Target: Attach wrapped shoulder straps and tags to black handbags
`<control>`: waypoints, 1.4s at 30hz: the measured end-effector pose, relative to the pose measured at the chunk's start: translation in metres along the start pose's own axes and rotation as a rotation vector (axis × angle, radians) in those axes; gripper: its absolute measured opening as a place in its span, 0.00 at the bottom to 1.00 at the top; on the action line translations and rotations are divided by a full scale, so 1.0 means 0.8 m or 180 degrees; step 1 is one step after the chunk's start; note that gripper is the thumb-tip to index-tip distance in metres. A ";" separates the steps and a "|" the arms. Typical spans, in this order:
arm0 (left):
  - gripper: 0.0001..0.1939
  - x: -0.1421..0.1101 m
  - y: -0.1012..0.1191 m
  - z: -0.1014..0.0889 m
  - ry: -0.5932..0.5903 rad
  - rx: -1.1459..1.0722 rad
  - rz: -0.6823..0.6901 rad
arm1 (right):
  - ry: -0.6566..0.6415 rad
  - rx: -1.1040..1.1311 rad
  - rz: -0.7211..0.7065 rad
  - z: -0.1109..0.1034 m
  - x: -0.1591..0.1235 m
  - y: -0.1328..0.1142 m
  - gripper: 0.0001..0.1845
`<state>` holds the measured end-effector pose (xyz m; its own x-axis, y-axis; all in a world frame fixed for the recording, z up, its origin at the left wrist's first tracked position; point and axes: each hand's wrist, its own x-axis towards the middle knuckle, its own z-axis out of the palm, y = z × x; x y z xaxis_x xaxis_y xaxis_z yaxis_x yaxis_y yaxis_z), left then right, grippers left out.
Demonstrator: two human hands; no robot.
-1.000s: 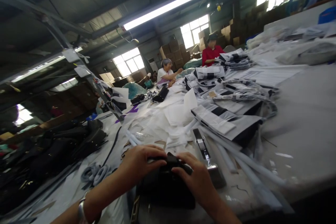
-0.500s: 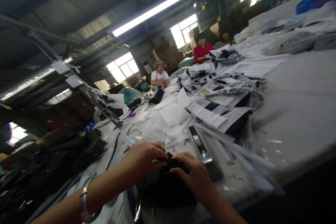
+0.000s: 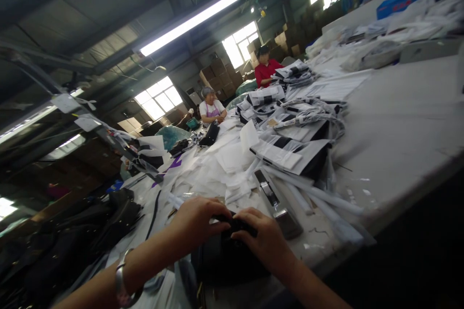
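A black bag (image 3: 230,265) stands at the table edge in front of me, its lower part dark and hard to make out. My left hand (image 3: 203,219), with a silver bangle on the wrist, pinches the bag's top edge between thumb and fingers. Close beside it, my right hand (image 3: 263,236) grips the same top part from the other side, thumb towards me. The exact piece between my fingertips is dark and partly hidden. Just beyond my right hand lies a grey tape dispenser (image 3: 284,215).
White paper sheets (image 3: 228,157) and wrapped black-and-white pieces (image 3: 286,149) cover the table (image 3: 391,120). Pale tubes (image 3: 337,219) lie at right. Black bags (image 3: 79,236) are heaped at left, near a slanted metal post (image 3: 116,140). Two people (image 3: 212,108) sit across the table.
My view has swung to the right, so the scene shifts left. Both hands stay on the bag's top with small finger movements. A person across the table has drawn in an outstretched arm.
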<state>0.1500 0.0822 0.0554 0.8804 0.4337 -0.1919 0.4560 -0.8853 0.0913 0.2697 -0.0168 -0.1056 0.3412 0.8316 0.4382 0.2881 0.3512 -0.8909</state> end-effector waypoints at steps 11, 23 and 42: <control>0.09 -0.002 0.000 0.043 0.0262 -0.0350 -0.0117 | 0.0227 0.0032 0.0173 0.010 -0.006 -0.003 0.16; 0.06 -0.018 -0.008 0.054 0.0421 -0.0427 0.0099 | 0.0404 0.0368 0.0590 0.004 -0.019 -0.008 0.12; 0.14 -0.021 0.015 0.081 0.0621 0.0128 0.0070 | 0.0250 0.1070 0.1126 0.009 -0.022 -0.016 0.14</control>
<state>0.1319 0.0536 -0.0033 0.9005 0.4349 0.0031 0.4342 -0.8992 0.0535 0.2536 -0.0331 -0.1027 0.4362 0.8945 0.0981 -0.1577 0.1833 -0.9703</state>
